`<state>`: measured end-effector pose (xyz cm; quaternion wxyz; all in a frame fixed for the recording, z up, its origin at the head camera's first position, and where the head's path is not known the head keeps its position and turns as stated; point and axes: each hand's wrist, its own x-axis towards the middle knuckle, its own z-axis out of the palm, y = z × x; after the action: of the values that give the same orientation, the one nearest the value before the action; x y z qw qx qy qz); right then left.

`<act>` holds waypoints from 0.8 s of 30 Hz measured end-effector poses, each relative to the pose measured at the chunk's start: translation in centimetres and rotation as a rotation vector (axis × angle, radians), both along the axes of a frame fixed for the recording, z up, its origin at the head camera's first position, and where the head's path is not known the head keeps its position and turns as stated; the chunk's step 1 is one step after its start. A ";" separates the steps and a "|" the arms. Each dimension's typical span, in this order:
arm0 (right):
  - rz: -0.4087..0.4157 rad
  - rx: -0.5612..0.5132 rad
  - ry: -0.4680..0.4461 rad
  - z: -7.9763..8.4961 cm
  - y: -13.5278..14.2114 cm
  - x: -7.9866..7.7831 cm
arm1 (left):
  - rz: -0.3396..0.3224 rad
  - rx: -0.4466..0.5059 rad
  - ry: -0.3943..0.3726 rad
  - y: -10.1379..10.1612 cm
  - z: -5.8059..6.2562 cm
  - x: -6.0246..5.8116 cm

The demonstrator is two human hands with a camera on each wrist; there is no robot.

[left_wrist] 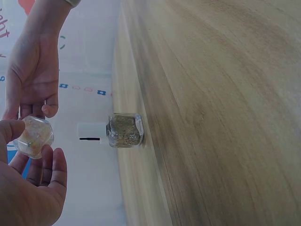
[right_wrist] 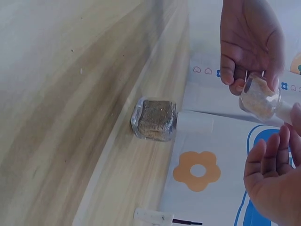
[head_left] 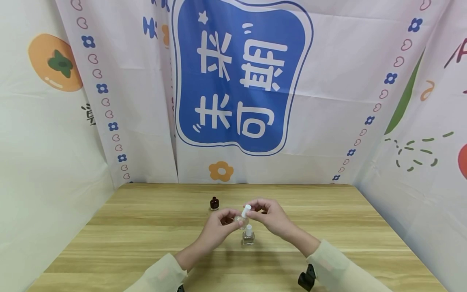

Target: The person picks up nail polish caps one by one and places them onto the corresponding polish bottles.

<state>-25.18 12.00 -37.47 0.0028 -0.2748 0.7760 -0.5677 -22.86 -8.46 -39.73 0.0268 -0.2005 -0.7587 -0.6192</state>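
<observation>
My left hand (head_left: 215, 229) holds a clear nail polish bottle (left_wrist: 35, 136) with pale contents, its fingers and thumb at the glass sides. My right hand (head_left: 273, 219) pinches the white cap (head_left: 246, 210) at the top of that bottle, which tilts above the table. Just below stands a second nail polish bottle (head_left: 248, 238), square, with brownish glittery contents and a white cap (right_wrist: 195, 123). Both wrist views show a white brush cap (right_wrist: 154, 216) on the table, its dark brush (right_wrist: 187, 221) pointing up. The head view does not show this cap.
Farther back, a small dark bottle (head_left: 214, 203) with a narrow bare neck stands on the wooden table (head_left: 146, 243). Printed cloth (head_left: 328, 121) hangs behind the table and along both sides.
</observation>
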 end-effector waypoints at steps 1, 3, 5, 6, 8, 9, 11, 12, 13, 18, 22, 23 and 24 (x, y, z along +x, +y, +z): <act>-0.007 -0.005 0.002 0.0 -0.1 0.0 | 0.002 0.000 -0.002 0.0 0.0 0.0; -0.024 -0.017 0.000 -0.1 -0.2 0.2 | 0.004 -0.001 -0.004 0.0 0.0 0.0; -0.035 -0.036 -0.007 -0.1 -0.3 0.3 | 0.006 -0.007 -0.002 0.0 0.0 0.0; -0.041 -0.045 -0.010 -0.1 -0.4 0.4 | 0.006 -0.007 0.000 0.0 0.1 0.0; -0.054 -0.061 -0.021 -0.1 -0.5 0.5 | 0.006 -0.012 0.002 0.0 0.1 0.0; -0.056 -0.069 -0.027 -0.2 -0.6 0.5 | 0.006 -0.016 0.003 0.0 0.1 0.0; -0.064 -0.079 -0.036 -0.2 -0.7 0.5 | 0.005 -0.018 0.006 0.0 0.1 0.0; -0.068 -0.082 -0.039 -0.2 -0.7 0.6 | 0.005 -0.019 0.007 0.0 0.0 0.0; -0.073 -0.084 -0.042 -0.3 -0.8 0.6 | 0.005 -0.021 0.008 0.0 0.0 0.0; -0.083 -0.092 -0.045 -0.5 -0.9 0.5 | 0.004 -0.023 0.013 0.0 0.0 0.0; -0.079 -0.081 -0.037 -0.6 -0.8 0.5 | 0.002 -0.027 0.011 0.0 0.0 0.0; -0.078 -0.072 -0.032 -0.5 -0.7 0.4 | 0.002 -0.028 0.011 0.0 0.0 0.0; -0.073 -0.066 -0.028 -0.5 -0.6 0.4 | 0.002 -0.026 0.011 0.0 0.1 0.0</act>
<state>-24.78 11.44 -37.96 -0.0163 -0.2383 0.7662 -0.5965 -22.83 -8.50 -39.65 0.0287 -0.2035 -0.7668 -0.6081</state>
